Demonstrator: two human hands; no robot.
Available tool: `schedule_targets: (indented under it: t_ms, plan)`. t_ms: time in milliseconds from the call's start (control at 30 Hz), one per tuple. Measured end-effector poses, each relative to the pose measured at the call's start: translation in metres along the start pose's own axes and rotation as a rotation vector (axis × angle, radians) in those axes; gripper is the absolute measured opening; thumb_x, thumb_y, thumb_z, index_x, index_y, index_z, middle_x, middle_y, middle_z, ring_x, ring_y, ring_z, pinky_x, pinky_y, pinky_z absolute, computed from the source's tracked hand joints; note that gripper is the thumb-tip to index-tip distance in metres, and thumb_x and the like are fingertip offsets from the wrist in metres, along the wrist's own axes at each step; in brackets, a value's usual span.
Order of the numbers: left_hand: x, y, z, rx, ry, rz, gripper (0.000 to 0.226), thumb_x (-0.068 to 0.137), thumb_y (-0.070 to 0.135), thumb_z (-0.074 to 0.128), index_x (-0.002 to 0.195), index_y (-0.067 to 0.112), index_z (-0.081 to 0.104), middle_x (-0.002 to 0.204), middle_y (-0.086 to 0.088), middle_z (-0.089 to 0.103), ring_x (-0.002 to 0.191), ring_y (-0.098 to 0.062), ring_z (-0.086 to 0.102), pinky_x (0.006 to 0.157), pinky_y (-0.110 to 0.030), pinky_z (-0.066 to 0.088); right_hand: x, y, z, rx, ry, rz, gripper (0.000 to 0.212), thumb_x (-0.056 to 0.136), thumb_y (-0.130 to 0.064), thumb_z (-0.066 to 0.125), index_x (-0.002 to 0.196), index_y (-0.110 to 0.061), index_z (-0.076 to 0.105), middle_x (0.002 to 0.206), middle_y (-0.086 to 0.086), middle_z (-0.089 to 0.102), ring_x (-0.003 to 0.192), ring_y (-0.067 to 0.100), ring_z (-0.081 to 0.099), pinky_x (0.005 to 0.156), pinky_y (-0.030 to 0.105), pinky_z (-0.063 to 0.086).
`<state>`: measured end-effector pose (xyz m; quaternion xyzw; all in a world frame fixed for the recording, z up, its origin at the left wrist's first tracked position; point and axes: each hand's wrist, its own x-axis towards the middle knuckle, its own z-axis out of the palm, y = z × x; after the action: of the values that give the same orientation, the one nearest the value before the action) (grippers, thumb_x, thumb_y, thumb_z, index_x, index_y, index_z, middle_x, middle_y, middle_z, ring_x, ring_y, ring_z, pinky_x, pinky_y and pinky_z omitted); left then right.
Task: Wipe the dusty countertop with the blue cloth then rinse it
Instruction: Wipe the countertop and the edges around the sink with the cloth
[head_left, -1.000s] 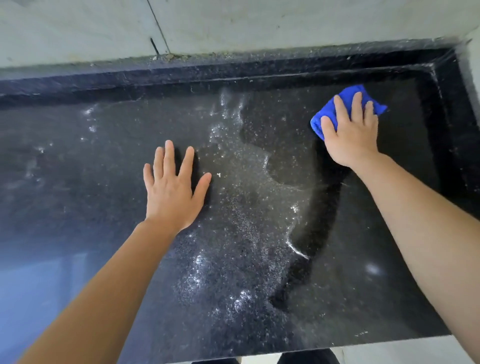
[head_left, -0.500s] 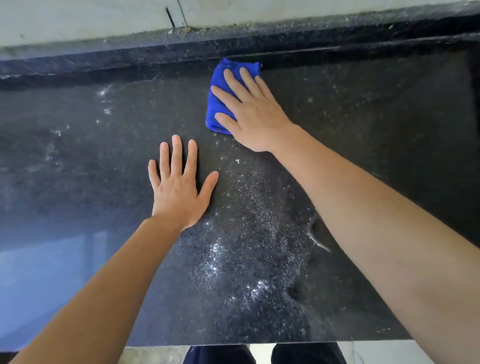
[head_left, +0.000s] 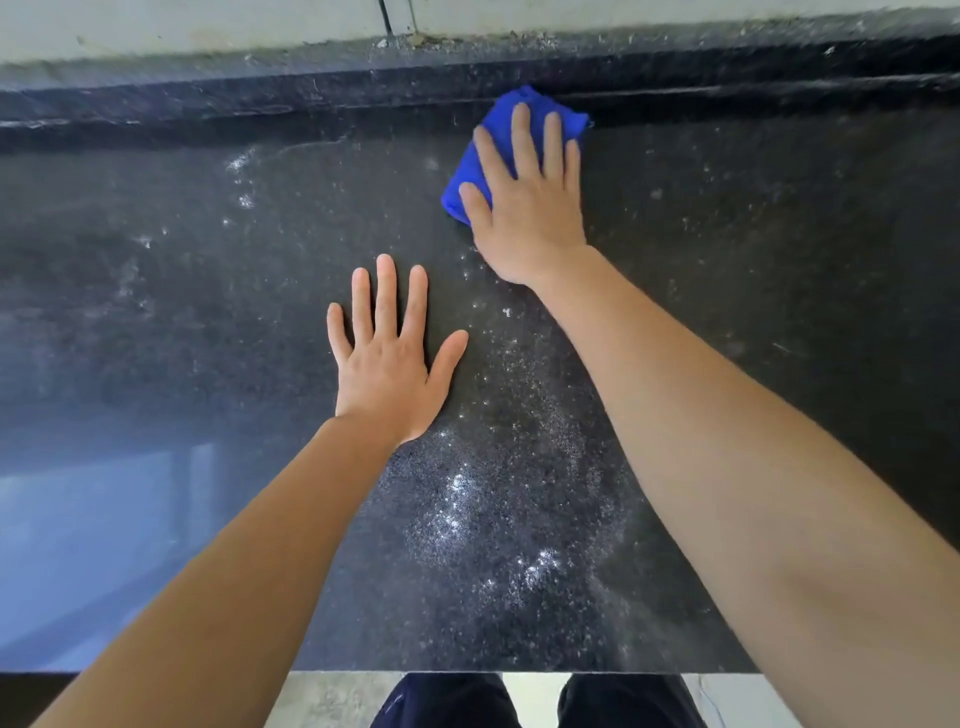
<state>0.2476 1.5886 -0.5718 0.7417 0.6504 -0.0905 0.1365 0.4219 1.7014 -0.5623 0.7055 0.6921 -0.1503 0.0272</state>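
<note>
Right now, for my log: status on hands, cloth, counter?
Right hand flat on blue cloth at back ledge. Left hand flat on countertop. Dust near front. Nothing blocking.

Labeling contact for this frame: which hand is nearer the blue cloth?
Right. The right hand lies flat on top of the blue cloth, pressing it onto the countertop. The left hand rests flat on the stone, apart from the cloth, nearer the person.
</note>
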Motion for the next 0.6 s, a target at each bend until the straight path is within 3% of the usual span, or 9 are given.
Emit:
schedule_targets:
  t_ms: [133,267,467,600]
  plan:
    - [0.0,0.001,0.001,0.012,0.003,-0.011,0.076,0.097,0.066,0.01,0.158,0.024,-0.005,0.165,-0.004,-0.013,0.152,-0.028,-0.012,0.121,-0.055,-0.001,-0.006,-0.018,0.004,-0.047,-0.047,-0.179,0.061,0.105,-0.051,0.019,0.159,-0.026,0.007,0.166,0.011,-0.005,0.152,0.039,-0.007,0.123,0.051,-0.001]
    - [-0.001,0.002,0.002,0.013,0.014,-0.014,0.076,0.097,0.065,0.012,0.158,0.023,-0.004,0.165,-0.005,-0.012,0.152,-0.029,-0.011,0.12,-0.056,0.0,-0.058,0.049,0.009,-0.027,-0.027,-0.227,0.061,0.104,-0.054,0.021,0.159,-0.03,0.008,0.167,0.006,-0.003,0.153,0.032,-0.006,0.124,0.048,0.0]
    - [-0.001,0.002,-0.004,0.012,-0.045,-0.015,0.078,0.096,0.066,0.008,0.157,0.022,-0.01,0.164,-0.006,-0.018,0.151,-0.029,-0.016,0.12,-0.056,-0.003,-0.182,0.162,0.016,0.001,-0.049,0.088,0.064,0.101,-0.059,0.018,0.158,-0.032,0.007,0.167,0.003,-0.008,0.153,0.029,-0.008,0.124,0.049,0.002]
    - [-0.02,0.019,-0.018,-0.136,-0.064,-0.029,0.078,0.098,0.064,0.014,0.158,0.017,-0.001,0.164,-0.008,-0.016,0.151,-0.027,-0.015,0.121,-0.056,-0.002,-0.231,0.156,0.026,0.033,-0.026,0.292,0.068,0.098,-0.058,0.013,0.159,-0.027,0.012,0.167,0.011,-0.001,0.152,0.038,-0.001,0.122,0.055,0.009]
